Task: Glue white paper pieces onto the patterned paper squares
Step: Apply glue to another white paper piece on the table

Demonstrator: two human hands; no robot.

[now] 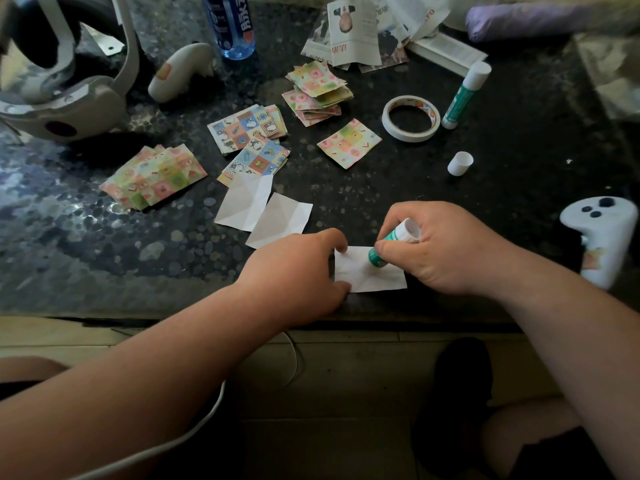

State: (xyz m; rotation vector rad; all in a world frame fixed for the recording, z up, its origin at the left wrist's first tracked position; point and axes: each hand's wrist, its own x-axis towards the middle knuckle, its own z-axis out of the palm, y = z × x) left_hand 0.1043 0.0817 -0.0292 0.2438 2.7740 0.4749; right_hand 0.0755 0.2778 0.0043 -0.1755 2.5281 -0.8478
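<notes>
R hand (pixel 440 247) wrapping glue stick (pixel 391 244), rubbing white piece (pixel 370 275); L hand (pixel 298 268), gripping nothing, is pinning its 9 o'clock edge so it's not sliding.

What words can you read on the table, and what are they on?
"脉动", sideways on the blue bottle, second sign cut off at the picture's edge.
Red signs and small print on the cut-out pages: too blurred to read.
Labels on the capped glue stick and the glue stick in use: too small to read.
</notes>
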